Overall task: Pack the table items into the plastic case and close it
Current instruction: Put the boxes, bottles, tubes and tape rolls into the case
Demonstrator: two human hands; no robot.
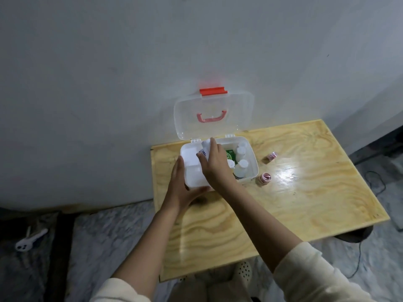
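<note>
Hands work at an open plastic case (250, 158) on a wooden table (294, 203): left hand (182, 182) flat against its side, right hand (214, 162) clamped on a white tube (204, 149) above the tray. Two pink rolls (265, 178) lie outside; the upright tube or standing bottles (241, 162) could block the lid

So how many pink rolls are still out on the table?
2. One pink roll sits by the case's front right corner; the other lies farther back, to the case's right. None looks hidden.

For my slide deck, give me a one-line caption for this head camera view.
Right hand lowers a white tube into the open plastic case; left hand steadies it.
</note>
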